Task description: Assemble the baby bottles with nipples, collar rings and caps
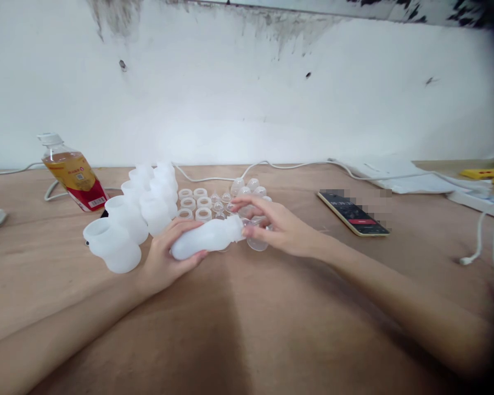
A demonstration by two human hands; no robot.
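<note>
My left hand [164,252] is wrapped round the body of a milky white baby bottle [206,238], which lies tilted with its neck to the right. At the neck end, my right hand [280,227] has its thumb and fingers closed round a clear dome cap [247,224], partly hidden by the fingers. Behind the bottle are several white rings [200,203] in rows. Beside them stand several clear nipples [218,206], and further right several clear dome caps [253,185]. Open white bottle bodies [115,244] stand in rows to the left of my left hand.
A drink bottle [76,173] with a red and yellow label stands at the back left. On the right lies a phone [353,214] with its screen lit. A white cable [296,164] runs along the wall, near white plastic packaging [395,174] and a yellow object [483,174].
</note>
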